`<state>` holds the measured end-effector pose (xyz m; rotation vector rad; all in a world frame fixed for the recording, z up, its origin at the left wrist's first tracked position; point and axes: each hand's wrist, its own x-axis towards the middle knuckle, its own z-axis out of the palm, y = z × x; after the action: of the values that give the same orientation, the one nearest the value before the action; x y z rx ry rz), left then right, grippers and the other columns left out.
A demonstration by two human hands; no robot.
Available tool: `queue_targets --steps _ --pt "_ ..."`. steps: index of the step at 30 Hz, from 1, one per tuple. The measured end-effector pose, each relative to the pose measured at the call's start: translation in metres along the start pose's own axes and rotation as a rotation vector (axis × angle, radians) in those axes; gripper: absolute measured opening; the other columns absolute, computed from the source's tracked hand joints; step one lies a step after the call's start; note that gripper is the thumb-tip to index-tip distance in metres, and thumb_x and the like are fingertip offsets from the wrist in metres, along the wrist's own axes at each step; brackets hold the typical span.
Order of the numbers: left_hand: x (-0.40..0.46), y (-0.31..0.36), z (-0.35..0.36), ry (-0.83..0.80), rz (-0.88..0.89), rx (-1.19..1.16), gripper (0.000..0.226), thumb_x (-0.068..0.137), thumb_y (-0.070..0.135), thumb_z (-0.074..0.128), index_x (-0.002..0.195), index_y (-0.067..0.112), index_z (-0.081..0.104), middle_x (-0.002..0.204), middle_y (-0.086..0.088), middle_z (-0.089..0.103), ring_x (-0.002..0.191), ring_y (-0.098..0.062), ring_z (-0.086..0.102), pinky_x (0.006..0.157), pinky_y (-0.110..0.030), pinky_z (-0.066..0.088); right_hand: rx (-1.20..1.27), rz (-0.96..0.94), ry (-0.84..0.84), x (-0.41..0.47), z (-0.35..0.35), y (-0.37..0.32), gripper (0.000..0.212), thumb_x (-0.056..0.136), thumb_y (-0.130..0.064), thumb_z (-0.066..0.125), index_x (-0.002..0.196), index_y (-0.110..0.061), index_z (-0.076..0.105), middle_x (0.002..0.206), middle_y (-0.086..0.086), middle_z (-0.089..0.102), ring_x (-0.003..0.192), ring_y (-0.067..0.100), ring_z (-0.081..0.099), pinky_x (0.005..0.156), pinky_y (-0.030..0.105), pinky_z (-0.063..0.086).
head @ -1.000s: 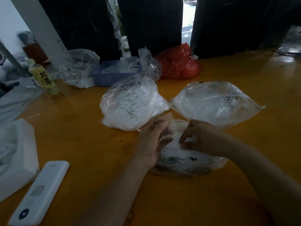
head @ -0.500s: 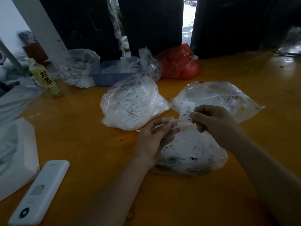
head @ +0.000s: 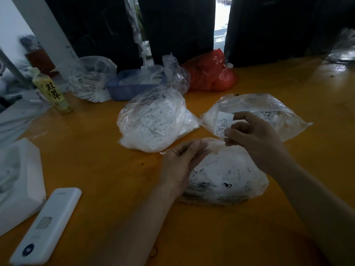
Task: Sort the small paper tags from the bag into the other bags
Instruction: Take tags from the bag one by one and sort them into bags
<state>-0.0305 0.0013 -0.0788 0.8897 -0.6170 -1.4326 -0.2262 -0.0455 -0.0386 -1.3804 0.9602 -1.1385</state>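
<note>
Dim scene; daylight through curtain gap at top; wide-angle bending and blur at edges; glare on orange table.

Right hand: a second ago down at mouth of near bag, fingers inside; now lifted clear, above and beyond bag. Paper tag pinched between thumb and fingers, out of bag, held upright just left of right hand, higher than half a second ago. Left hand: fingers earlier curled on bag mouth, now looser, straighter, at bag's left edge. Bag mouth slacker, fuller outline showing.
</note>
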Motion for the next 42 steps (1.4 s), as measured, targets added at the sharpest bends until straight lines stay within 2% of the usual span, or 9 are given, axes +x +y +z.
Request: queue_targets --steps 5,9,14,18,22,33,36,38,42 --pt "-0.001 0.0 0.0 -0.037 0.009 0.033 0.027 0.076 0.01 0.079 0.102 0.002 0.08 0.111 -0.023 0.076 0.106 -0.031 0.075 0.085 -0.026 0.061 -0.09 -0.066 0.036 -0.004 0.002 -0.003 0.016 0.095 -0.019 0.068 0.093 -0.003 0.068 0.08 0.01 0.073 0.082 0.026 0.072 0.085 0.037 0.062" --pt "-0.005 0.0 0.004 -0.077 0.028 0.08 0.026 0.075 0.012 0.08 0.1 0.006 0.082 0.11 -0.023 0.077 0.107 -0.031 0.075 0.089 -0.027 0.061 -0.212 -0.113 0.011 -0.008 0.007 -0.006 0.03 0.088 -0.04 0.073 0.079 -0.012 0.07 0.077 0.021 0.062 0.069 0.024 0.058 0.067 0.022 0.048" --pt "-0.006 -0.002 0.005 -0.1 0.043 0.113 0.036 0.078 0.013 0.079 0.111 0.0 0.076 0.11 -0.022 0.077 0.107 -0.031 0.075 0.09 -0.029 0.061 -0.2 -0.078 -0.064 -0.009 0.011 -0.002 0.028 0.089 -0.042 0.073 0.071 -0.019 0.07 0.079 0.029 0.054 0.068 0.044 0.047 0.07 0.045 0.039" --pt "-0.008 0.0 0.003 -0.107 0.051 0.168 0.029 0.082 0.023 0.079 0.107 0.008 0.079 0.111 -0.02 0.077 0.106 -0.032 0.076 0.082 -0.031 0.062 -0.195 -0.087 -0.069 -0.007 0.012 0.003 0.032 0.087 -0.044 0.073 0.074 -0.016 0.069 0.081 0.032 0.053 0.067 0.044 0.047 0.069 0.046 0.039" --pt "-0.01 0.002 0.003 -0.099 0.053 0.213 0.031 0.075 0.036 0.085 0.101 0.02 0.083 0.11 -0.013 0.079 0.104 -0.027 0.077 0.074 -0.027 0.062 -0.23 -0.094 -0.056 -0.007 0.011 0.005 0.033 0.085 -0.05 0.072 0.075 -0.019 0.071 0.073 0.02 0.056 0.061 0.031 0.042 0.058 0.038 0.036" --pt "-0.007 0.001 0.003 -0.05 0.066 0.174 0.02 0.079 0.02 0.079 0.098 0.017 0.084 0.099 -0.018 0.08 0.092 -0.023 0.078 0.077 -0.026 0.062 -0.446 -0.06 -0.085 -0.003 0.007 0.009 0.019 0.092 -0.04 0.071 0.074 -0.036 0.071 0.059 -0.009 0.057 0.047 0.005 0.042 0.047 0.027 0.033" --pt "-0.008 0.001 0.004 -0.037 0.061 0.183 0.021 0.077 0.02 0.08 0.098 0.015 0.084 0.099 -0.019 0.079 0.09 -0.023 0.078 0.075 -0.026 0.062 -0.472 -0.101 -0.066 -0.003 0.009 0.009 0.012 0.091 -0.035 0.074 0.096 -0.044 0.068 0.08 -0.015 0.069 0.063 0.005 0.061 0.057 0.027 0.051" --pt "-0.008 0.001 0.005 -0.034 0.058 0.196 0.024 0.077 0.021 0.08 0.1 0.013 0.083 0.101 -0.02 0.079 0.091 -0.024 0.078 0.075 -0.026 0.062 -0.438 -0.131 -0.005 -0.002 0.009 0.01 0.032 0.09 -0.03 0.076 0.117 -0.038 0.062 0.09 -0.017 0.072 0.077 0.004 0.067 0.066 0.021 0.057" --pt "-0.009 0.002 0.005 -0.007 0.05 0.179 0.024 0.075 0.023 0.082 0.098 0.016 0.084 0.101 -0.018 0.079 0.089 -0.024 0.078 0.074 -0.027 0.062 -0.601 -0.253 0.019 -0.005 0.013 0.011 0.014 0.091 -0.025 0.075 0.103 -0.029 0.07 0.084 -0.015 0.07 0.076 0.0 0.066 0.064 0.013 0.051"
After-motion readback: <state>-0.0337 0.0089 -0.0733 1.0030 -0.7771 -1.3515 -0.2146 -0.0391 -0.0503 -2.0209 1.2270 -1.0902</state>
